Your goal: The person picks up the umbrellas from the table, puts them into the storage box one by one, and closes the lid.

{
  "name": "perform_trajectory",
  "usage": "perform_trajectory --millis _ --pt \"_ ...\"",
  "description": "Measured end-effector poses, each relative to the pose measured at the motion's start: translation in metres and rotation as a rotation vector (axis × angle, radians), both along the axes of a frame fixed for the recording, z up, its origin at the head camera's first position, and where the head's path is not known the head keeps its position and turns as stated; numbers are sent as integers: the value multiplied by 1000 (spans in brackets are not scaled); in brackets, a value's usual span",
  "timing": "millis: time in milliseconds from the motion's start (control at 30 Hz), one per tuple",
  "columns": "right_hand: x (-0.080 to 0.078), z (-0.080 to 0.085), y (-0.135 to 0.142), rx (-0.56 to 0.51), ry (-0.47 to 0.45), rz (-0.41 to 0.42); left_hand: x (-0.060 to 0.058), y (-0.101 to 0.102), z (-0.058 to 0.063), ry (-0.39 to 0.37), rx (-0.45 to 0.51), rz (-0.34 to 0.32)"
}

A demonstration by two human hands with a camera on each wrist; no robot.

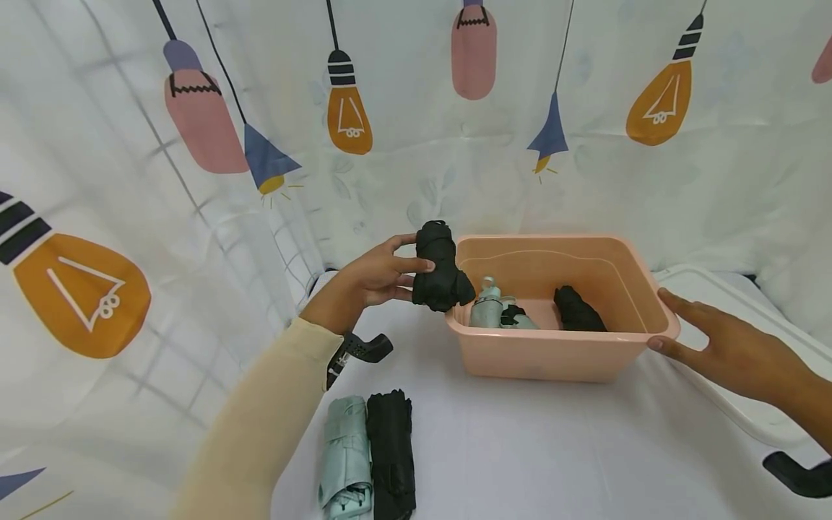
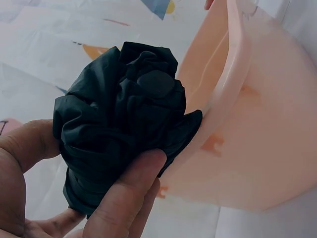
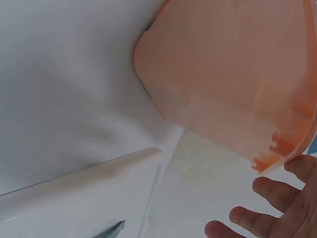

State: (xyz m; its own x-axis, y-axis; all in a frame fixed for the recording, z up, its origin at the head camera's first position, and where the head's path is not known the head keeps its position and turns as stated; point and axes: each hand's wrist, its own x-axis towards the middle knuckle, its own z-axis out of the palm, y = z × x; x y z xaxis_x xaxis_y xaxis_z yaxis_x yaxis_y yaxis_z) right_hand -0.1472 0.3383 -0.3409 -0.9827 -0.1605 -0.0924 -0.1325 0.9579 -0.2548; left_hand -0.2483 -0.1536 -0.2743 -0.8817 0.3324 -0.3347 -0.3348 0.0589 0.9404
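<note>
Black folded umbrella [image 1: 440, 269] sits gripped in your left hand [image 1: 370, 278] at the pink tub [image 1: 559, 357] rim, right hand [image 1: 728, 347] flat-fingered steadying; next, lower it inside.

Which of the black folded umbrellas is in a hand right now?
The black umbrella gripped by the left hand at the pink bin's left rim; the others lie loose.

The mint folded umbrella [image 1: 344, 462] and the black folded umbrella [image 1: 392, 462] on the table run off the head view's bottom edge, the pink tub [image 1: 559, 354] wall hides the lower parts of what lies inside, and the right wrist view shows only the fingertips [image 3: 267, 193] of the right hand [image 1: 728, 347].
</note>
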Motion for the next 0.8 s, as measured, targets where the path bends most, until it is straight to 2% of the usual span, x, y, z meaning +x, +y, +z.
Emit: perform_trajectory --millis 300,533,800 --pt "0 0 0 -2 4 0 2 21 -3 1 4 -39" --pt "0 0 1 -3 9 3 3 20 -4 -7 33 16" --pt "-1 -2 2 0 1 -3 5 10 -11 -14 -92 50"
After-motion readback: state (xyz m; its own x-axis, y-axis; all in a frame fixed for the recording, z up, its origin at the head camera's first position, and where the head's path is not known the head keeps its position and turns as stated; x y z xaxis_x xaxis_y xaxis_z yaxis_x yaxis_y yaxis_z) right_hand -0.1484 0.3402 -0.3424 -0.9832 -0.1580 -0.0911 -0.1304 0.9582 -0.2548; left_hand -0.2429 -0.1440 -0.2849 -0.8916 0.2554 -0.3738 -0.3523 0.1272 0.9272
